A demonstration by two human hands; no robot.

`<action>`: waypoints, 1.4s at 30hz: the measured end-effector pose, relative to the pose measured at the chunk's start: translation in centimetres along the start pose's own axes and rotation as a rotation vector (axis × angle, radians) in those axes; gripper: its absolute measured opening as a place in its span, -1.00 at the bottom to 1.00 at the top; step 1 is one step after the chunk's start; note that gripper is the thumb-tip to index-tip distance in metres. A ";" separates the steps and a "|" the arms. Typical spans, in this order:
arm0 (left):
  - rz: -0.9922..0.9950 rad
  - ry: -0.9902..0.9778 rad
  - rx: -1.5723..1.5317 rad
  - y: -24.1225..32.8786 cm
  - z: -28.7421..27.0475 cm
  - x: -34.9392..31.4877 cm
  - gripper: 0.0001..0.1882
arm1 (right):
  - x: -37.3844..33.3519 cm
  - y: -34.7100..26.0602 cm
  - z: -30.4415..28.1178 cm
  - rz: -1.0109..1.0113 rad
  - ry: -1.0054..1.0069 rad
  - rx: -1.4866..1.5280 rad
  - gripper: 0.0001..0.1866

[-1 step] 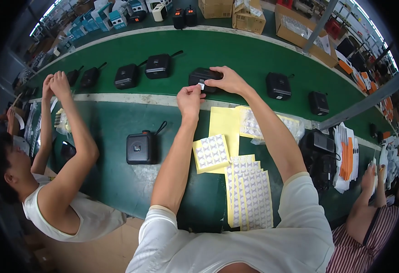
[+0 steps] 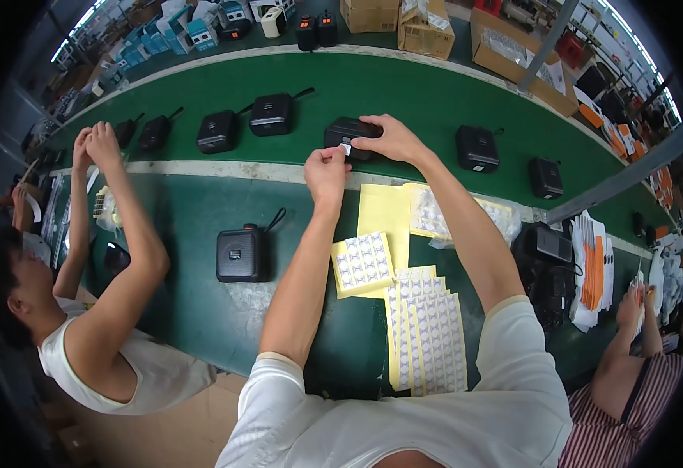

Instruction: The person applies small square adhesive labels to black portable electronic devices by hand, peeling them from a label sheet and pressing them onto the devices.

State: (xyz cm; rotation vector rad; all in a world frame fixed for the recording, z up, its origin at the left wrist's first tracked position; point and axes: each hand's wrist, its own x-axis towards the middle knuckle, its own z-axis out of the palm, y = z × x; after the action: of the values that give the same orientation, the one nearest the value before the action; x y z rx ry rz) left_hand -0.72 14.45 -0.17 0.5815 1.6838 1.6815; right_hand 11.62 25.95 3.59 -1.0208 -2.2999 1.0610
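"Where's the black case [image 2: 344, 130]?"
"I see it on the green belt [image 2: 404, 87], just past the far edge of the bench [image 2: 182, 226]! My right hand [image 2: 393, 140] grips its right end; my left hand [image 2: 327, 173] pinches a white label [image 2: 347, 148] at its near side."

Head-worn left fisheye, looking down and forward, close above the workbench [image 2: 185, 226]

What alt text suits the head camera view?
A person's right hand holds a black boxy device while the left hand touches a white label at its near edge. Sticker sheets lie on a green table, with co-workers on both sides.
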 end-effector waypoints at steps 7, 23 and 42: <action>0.088 0.029 0.461 0.9 0.6 -0.4 -0.76 | -1.0 0.4 -0.9 -0.017 0.028 -0.004 -0.10; 0.311 -0.128 0.972 3.9 -2.2 -3.2 -0.75 | -2.6 4.1 -0.8 -0.143 0.169 -0.248 -0.12; 0.650 -0.334 0.895 -0.5 -9.1 -13.8 -0.90 | -4.3 3.5 -3.4 -0.117 0.162 -0.681 -0.18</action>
State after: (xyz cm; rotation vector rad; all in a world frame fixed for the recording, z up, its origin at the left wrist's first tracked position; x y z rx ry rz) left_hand 2.01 -1.83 0.79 1.8723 2.0556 0.9983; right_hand 18.06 25.87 2.75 -1.1281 -2.5905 0.1172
